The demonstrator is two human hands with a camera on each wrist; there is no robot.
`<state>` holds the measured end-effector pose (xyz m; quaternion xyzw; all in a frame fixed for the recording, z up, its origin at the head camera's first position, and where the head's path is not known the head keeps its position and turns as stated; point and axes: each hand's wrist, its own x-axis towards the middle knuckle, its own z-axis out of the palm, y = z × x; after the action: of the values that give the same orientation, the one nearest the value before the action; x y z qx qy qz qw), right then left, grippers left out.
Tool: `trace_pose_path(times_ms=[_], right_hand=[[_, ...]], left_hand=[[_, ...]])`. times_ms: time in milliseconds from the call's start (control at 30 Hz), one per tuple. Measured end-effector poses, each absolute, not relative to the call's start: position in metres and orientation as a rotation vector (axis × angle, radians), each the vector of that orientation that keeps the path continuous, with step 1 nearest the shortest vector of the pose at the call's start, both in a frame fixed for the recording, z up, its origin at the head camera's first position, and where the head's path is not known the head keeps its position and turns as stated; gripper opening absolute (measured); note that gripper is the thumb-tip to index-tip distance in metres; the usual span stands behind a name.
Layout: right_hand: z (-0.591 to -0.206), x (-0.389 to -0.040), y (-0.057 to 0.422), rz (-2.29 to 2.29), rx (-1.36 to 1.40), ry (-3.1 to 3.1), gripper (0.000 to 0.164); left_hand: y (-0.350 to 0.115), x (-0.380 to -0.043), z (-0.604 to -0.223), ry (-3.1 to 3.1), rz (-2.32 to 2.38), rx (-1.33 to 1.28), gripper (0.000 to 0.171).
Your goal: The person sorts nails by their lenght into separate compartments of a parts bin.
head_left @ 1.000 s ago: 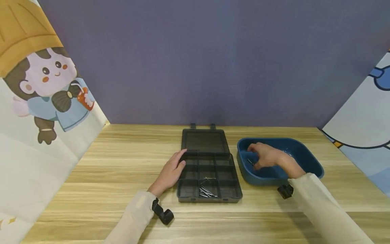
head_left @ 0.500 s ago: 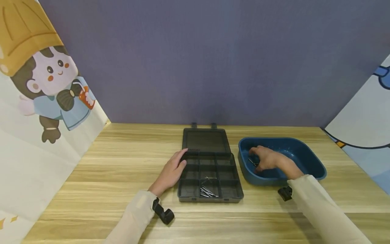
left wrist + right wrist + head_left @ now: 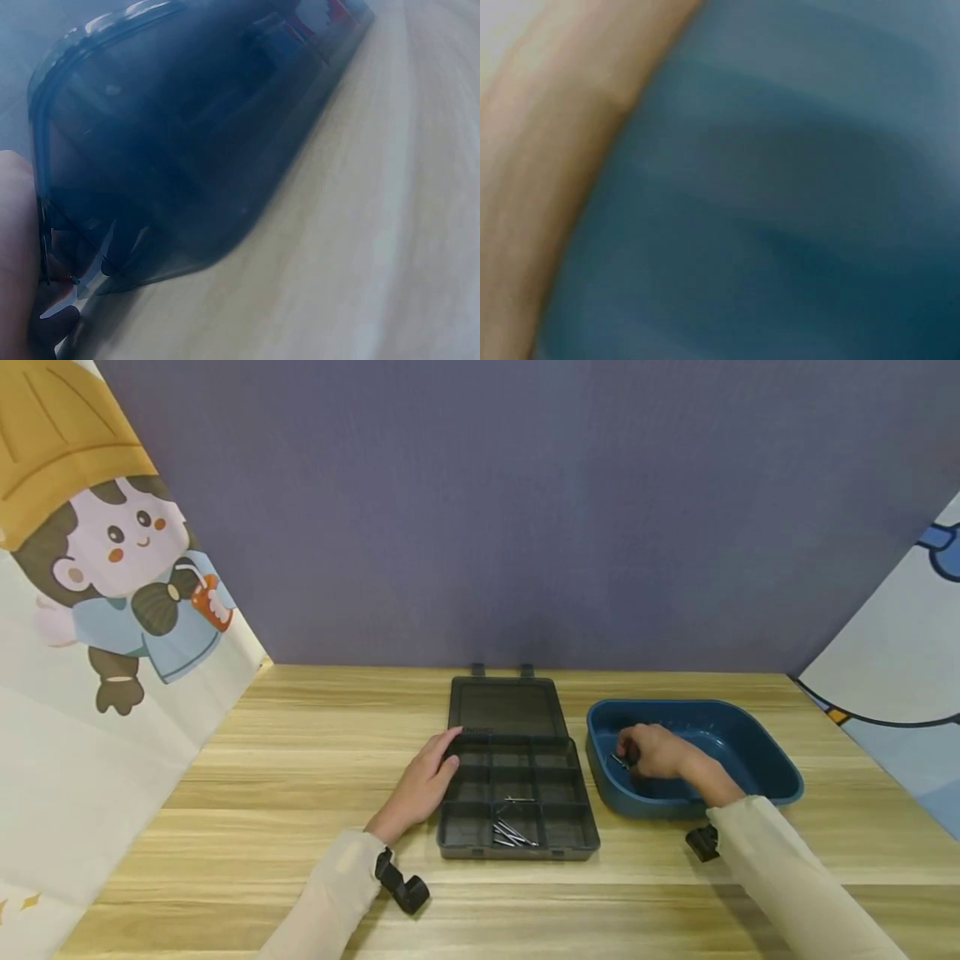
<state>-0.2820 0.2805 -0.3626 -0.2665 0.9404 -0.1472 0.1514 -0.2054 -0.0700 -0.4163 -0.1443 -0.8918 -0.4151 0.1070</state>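
Note:
A dark translucent compartment box lies on the table with its lid folded back. Along its left edge rests my left hand, fingers extended towards the hinge and thumb by the rim. Thin silvery nail-like pieces lie in the front middle compartment, with another small metal piece in the cell behind. My right hand is down inside the blue basin, its fingers curled beside small metal pieces. Its fingertips are partly hidden, so a grip cannot be made out.
The basin stands right of the box on the wood-grain table. A grey-purple panel rises behind. Printed cartoon sheets flank both sides. The right wrist view is blurred, mostly blue basin wall.
The right hand's fingers have drawn together and curled more over the basin's left part. My left hand keeps its place on the box, and the pieces in the compartments look unchanged.

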Motion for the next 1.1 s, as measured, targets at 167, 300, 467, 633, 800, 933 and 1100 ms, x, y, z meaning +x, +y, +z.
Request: trace_pose_path(times_ms=[167,300,467,633,800,933,1100], right_hand=[[-0.367,-0.282,0.280,-0.438,-0.771,2.747,0.019],[-0.370,-0.283,0.280,-0.441,-0.786,2.764,0.019],[-0.369,-0.284,0.280,-0.436,-0.804,2.760,0.018],[-0.363,-0.284,0.280,-0.456,-0.837,2.764,0.015],[-0.352,-0.285,0.279,-0.476,-0.851,2.780,0.014],[-0.345,-0.282,0.277,-0.484,-0.854,2.791,0.013],[-0.334,-0.273,0.274,-0.487,-0.855,2.775,0.013]], left_hand=[[-0.070,-0.205,-0.417,-2.636,-1.223,-0.419,0.045],[-0.070,-0.204,-0.417,-2.639,-1.219,-0.420,0.045],[-0.071,-0.205,-0.417,-2.627,-1.234,-0.425,0.045],[-0.072,-0.207,-0.417,-2.642,-1.220,-0.419,0.045],[-0.073,-0.207,-0.414,-2.632,-1.230,-0.422,0.045],[-0.074,-0.206,-0.412,-2.624,-1.236,-0.430,0.045],[-0.073,-0.204,-0.412,-2.636,-1.236,-0.432,0.045]])
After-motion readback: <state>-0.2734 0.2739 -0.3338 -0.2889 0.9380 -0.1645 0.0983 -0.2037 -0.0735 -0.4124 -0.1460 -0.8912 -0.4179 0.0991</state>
